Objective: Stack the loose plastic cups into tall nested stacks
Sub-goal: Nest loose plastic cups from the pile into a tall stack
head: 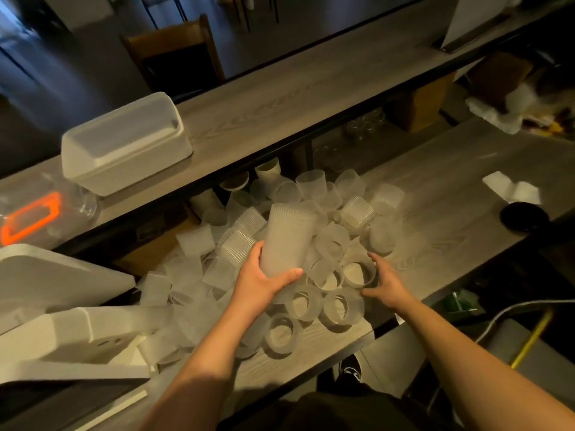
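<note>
A nested stack of frosted plastic cups (287, 241) stands tilted in the middle of the lower counter, and my left hand (259, 283) grips its lower end. Around it lie several loose frosted cups (329, 244), some upright, some on their sides. My right hand (385, 283) reaches with spread fingers around one upright loose cup (357, 272), touching its right side without closing on it. More upright cups (342, 307) stand near the counter's front edge.
The wooden counter (451, 213) carries a black lid (524, 217) and white paper at the right. A raised shelf (280, 98) behind holds a white box (124, 144). White foam pieces (62, 331) lie at the left. A clear container with an orange label (34, 220) sits at the far left.
</note>
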{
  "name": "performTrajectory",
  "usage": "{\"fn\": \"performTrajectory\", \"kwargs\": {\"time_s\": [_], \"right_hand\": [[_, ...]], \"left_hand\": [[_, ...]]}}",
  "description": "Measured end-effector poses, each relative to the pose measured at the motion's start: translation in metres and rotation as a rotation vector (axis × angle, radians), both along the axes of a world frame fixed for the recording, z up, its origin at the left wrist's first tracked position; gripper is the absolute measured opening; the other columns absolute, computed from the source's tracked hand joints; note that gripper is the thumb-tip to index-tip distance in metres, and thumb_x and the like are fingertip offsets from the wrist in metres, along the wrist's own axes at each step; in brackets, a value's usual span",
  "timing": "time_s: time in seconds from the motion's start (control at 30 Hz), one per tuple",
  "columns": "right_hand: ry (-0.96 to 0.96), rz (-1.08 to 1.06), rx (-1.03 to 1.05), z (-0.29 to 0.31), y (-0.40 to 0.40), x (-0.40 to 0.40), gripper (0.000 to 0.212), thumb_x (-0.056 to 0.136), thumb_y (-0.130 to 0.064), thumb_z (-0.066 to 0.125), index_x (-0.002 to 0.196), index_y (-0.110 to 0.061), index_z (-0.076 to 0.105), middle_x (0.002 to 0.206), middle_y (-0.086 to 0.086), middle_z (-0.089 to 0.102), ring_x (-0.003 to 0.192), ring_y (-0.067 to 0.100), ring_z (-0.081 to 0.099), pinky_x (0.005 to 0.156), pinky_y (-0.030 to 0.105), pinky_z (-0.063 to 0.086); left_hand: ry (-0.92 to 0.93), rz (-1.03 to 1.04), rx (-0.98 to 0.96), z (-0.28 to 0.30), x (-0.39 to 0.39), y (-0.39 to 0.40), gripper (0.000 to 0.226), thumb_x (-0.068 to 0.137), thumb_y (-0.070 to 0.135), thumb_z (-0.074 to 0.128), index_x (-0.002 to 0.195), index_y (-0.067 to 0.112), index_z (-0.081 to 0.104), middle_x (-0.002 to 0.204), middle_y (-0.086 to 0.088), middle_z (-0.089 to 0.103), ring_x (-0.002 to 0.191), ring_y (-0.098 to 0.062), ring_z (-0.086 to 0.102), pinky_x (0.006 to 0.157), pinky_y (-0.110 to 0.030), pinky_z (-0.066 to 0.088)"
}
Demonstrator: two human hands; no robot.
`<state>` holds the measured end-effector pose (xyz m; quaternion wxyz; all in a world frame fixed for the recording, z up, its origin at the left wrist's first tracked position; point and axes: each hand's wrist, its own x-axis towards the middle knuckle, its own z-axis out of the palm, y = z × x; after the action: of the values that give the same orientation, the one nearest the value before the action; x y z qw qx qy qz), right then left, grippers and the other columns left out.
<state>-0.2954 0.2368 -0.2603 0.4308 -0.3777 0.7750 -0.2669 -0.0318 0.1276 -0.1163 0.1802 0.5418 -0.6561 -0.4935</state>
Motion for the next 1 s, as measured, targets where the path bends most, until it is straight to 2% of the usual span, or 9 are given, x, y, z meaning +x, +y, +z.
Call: {"fn": "performTrajectory", "kwargs": {"time_s": [0.17,0.3,0.4,0.53,0.73,0.83,0.9,1.0], "right_hand": [[0.120,0.039,0.006,-0.005,-0.013,0.000,0.096,0.073,-0.022,0.087,0.152,-0.014,0.034,0.152,0.009,0.041,0.141,0.027,0.036,0.117,0.041,0.031],[0.063,-0.039,-0.014,-0.005,-0.012,0.001,0.082,0.076,-0.021,0.085,0.145,-0.015,0.041,0.145,0.009,0.047,0.130,0.025,0.046,0.108,0.042,0.045],[0.012,-0.110,-0.032,0.000,-0.009,0.002,0.078,0.077,-0.020,0.084,0.143,-0.014,0.043,0.141,0.008,0.050,0.118,0.017,0.050,0.098,0.035,0.049],[-0.038,-0.235,-0.103,0.013,-0.006,0.001,0.075,0.079,-0.023,0.083,0.141,-0.012,0.043,0.141,0.008,0.052,0.127,0.022,0.050,0.102,0.036,0.045],[-0.232,-0.435,-0.302,0.065,-0.008,0.011,0.060,0.085,-0.032,0.076,0.136,-0.024,0.046,0.126,0.001,0.055,0.124,0.023,0.052,0.105,0.042,0.046],[-0.425,-0.470,-0.414,0.101,-0.014,0.025,0.063,0.087,-0.034,0.071,0.143,-0.024,0.044,0.128,0.003,0.055,0.125,0.023,0.052,0.104,0.043,0.046],[-0.541,-0.455,-0.480,0.124,-0.018,0.037,0.070,0.082,-0.040,0.074,0.143,-0.021,0.047,0.131,0.004,0.055,0.125,0.023,0.054,0.102,0.040,0.048],[-0.567,-0.371,-0.542,0.151,-0.021,0.057,0.081,0.068,-0.054,0.073,0.139,-0.019,0.053,0.136,0.006,0.056,0.127,0.021,0.054,0.106,0.041,0.046]], "left_hand": [[0.005,0.021,-0.011,-0.001,0.001,-0.002,0.087,0.049,0.064,0.079,0.125,0.034,0.048,0.116,0.013,0.057,0.101,-0.007,0.059,0.078,-0.032,0.056],[0.019,0.022,-0.011,-0.002,0.005,-0.002,0.088,0.050,0.063,0.080,0.127,0.033,0.048,0.117,0.011,0.056,0.102,-0.008,0.059,0.074,-0.028,0.054],[0.020,0.018,-0.009,-0.004,0.009,-0.002,0.084,0.058,0.055,0.085,0.129,0.033,0.046,0.118,0.011,0.056,0.102,-0.008,0.058,0.075,-0.029,0.055],[0.024,0.000,-0.017,-0.006,0.014,-0.001,0.079,0.067,0.044,0.088,0.132,0.032,0.045,0.120,0.010,0.054,0.103,-0.009,0.058,0.074,-0.027,0.054],[0.005,-0.005,-0.076,-0.003,0.023,0.006,0.079,0.067,0.043,0.088,0.132,0.033,0.046,0.117,0.017,0.054,0.104,-0.003,0.055,0.074,-0.022,0.048],[-0.004,-0.046,-0.090,0.001,0.029,0.012,0.078,0.066,0.044,0.088,0.130,0.037,0.044,0.115,0.022,0.052,0.102,-0.001,0.054,0.075,-0.023,0.048],[-0.025,-0.094,-0.106,0.004,0.034,0.017,0.078,0.066,0.044,0.088,0.128,0.042,0.041,0.113,0.025,0.049,0.100,0.001,0.052,0.075,-0.022,0.046],[-0.076,-0.163,-0.125,0.006,0.041,0.024,0.085,0.064,0.046,0.088,0.134,0.039,0.041,0.115,0.021,0.050,0.103,-0.005,0.053,0.082,-0.026,0.048]]}}
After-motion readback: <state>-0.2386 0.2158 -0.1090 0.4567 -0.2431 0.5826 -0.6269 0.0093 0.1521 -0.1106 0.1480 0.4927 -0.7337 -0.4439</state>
